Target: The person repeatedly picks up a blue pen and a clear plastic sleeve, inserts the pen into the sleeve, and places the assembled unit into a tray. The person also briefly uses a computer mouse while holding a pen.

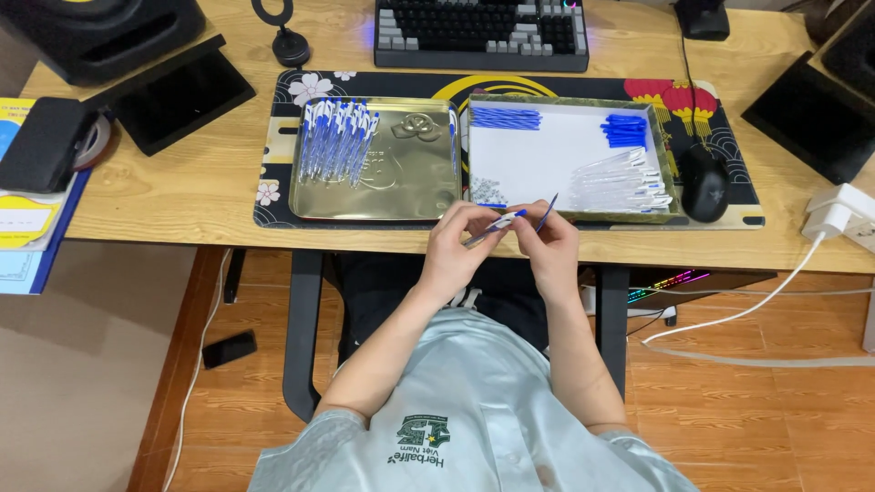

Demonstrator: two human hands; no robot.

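Note:
My left hand holds a clear pen barrel with a blue tip near the desk's front edge. My right hand pinches a thin blue refill beside it, tilted up to the right. Just behind my hands sits a white-lined tray with blue refills, blue caps, clear barrels and small springs. A gold metal tray to the left carries a row of assembled blue-and-clear pens.
Both trays rest on a dark patterned desk mat. A black mouse lies right of the trays, a keyboard behind. A black tablet, speaker and books stand at left; a white power adapter with cable at right.

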